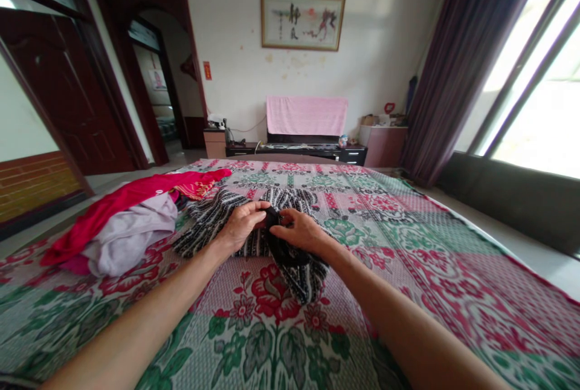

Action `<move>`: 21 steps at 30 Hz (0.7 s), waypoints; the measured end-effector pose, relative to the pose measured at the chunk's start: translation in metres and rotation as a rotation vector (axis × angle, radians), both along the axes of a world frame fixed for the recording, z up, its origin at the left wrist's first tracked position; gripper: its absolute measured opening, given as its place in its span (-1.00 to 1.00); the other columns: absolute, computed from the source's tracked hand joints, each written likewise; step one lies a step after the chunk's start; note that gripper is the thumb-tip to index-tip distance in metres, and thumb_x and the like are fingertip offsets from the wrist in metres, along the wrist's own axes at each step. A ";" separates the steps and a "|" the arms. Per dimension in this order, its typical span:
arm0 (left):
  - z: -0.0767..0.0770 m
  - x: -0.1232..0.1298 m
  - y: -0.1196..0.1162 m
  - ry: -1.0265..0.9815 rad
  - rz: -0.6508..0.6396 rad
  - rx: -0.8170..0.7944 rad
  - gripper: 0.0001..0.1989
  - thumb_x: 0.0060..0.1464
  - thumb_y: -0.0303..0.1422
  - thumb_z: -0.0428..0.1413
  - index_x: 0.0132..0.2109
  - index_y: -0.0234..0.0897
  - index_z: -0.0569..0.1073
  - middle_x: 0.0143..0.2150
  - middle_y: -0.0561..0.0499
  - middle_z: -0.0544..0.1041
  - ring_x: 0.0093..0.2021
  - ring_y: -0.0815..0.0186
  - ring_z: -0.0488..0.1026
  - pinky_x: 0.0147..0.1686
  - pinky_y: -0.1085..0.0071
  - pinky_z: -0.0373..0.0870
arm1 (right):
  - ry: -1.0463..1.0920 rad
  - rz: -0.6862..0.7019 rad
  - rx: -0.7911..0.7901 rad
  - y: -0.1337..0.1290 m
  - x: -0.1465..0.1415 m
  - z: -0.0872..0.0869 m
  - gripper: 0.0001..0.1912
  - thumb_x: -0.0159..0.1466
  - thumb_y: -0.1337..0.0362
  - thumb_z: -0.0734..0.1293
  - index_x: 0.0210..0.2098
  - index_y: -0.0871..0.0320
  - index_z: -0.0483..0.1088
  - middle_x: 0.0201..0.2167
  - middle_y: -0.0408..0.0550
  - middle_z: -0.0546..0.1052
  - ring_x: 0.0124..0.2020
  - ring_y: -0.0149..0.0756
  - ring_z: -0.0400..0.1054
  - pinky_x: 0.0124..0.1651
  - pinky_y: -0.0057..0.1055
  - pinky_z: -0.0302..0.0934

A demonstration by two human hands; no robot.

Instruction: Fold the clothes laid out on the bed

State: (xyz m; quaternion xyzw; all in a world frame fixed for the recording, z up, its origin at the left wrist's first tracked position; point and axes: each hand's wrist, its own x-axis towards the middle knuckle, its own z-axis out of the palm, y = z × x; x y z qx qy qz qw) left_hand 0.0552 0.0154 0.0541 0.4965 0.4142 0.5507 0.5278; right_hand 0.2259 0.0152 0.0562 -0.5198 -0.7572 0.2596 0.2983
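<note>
Both forearms reach out, left hand (242, 225) and right hand (299, 231) pinching striped garment (217, 221).

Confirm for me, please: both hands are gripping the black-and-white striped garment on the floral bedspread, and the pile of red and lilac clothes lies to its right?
Not quite. The head view shows the pile of red and lilac clothes to the left of the striped garment, not the right. The left hand and right hand do grip it on the floral bedspread.
</note>
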 end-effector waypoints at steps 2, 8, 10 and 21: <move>0.000 0.001 -0.001 -0.008 -0.054 -0.002 -0.60 -0.28 -0.39 0.23 -0.18 -0.37 0.49 -0.38 0.02 0.56 -0.39 0.38 0.45 -0.30 0.43 0.35 | -0.013 0.015 0.012 -0.003 -0.002 0.003 -0.40 0.05 0.00 0.39 0.00 0.21 0.39 -0.15 0.05 0.54 -0.20 -0.22 0.43 -0.18 -0.37 0.24; -0.003 0.005 -0.003 0.057 -0.124 0.050 -0.64 -0.19 -0.40 0.19 -0.14 -0.34 0.49 -0.29 0.00 0.58 -0.28 0.34 0.48 -0.20 0.42 0.32 | -0.123 -0.058 0.097 -0.004 -0.008 -0.001 -0.56 0.08 0.04 0.37 -0.14 0.20 0.43 -0.30 -0.02 0.54 -0.33 -0.30 0.38 -0.31 -0.45 0.15; -0.005 0.005 -0.003 0.090 -0.160 0.067 -0.64 -0.17 -0.41 0.17 -0.12 -0.33 0.50 -0.26 -0.01 0.59 -0.25 0.33 0.48 -0.17 0.41 0.32 | -0.170 -0.096 0.102 -0.002 -0.008 -0.002 -0.67 0.11 0.18 0.35 -0.15 0.19 0.43 -0.31 -0.04 0.54 -0.33 -0.31 0.37 -0.31 -0.46 0.13; -0.007 -0.002 -0.001 0.132 -0.321 0.072 -0.51 -0.02 -0.34 0.13 0.10 -0.30 0.43 -0.07 -0.09 0.57 -0.05 0.22 0.48 0.02 0.31 0.30 | -0.032 -0.071 -0.030 -0.003 -0.006 0.004 -0.62 0.09 0.05 0.38 -0.25 0.23 0.43 -0.39 -0.06 0.51 -0.41 -0.36 0.31 -0.40 -0.48 0.12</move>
